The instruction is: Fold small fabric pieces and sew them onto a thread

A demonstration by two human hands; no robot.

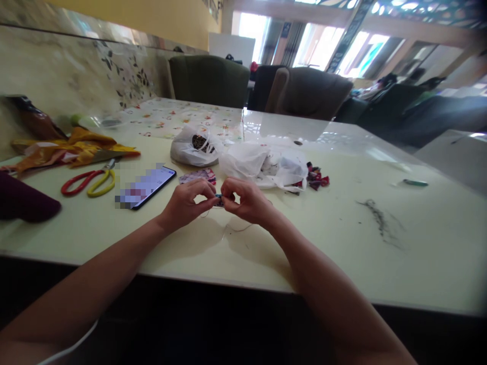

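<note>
My left hand (pixel 188 201) and my right hand (pixel 243 201) meet over the middle of the pale table (pixel 342 253), both pinched on one small dark blue piece (pixel 218 198) held between their fingertips. A thin thread (pixel 239 229) trails from it onto the table below my right hand. Just beyond my hands lie small patterned fabric pieces (pixel 198 176) and a crumpled white plastic bag (pixel 262 166). Red scraps (pixel 316 178) spill from the bag's right side.
A phone (pixel 146 186) lies left of my hands, with red-and-yellow scissors (pixel 89 182) further left. Orange cloth (pixel 72 149) and a dark maroon thing (pixel 23 200) sit at the far left. A second bag (pixel 194 147), a thread tangle (pixel 378 218), chairs (pixel 308 91) behind.
</note>
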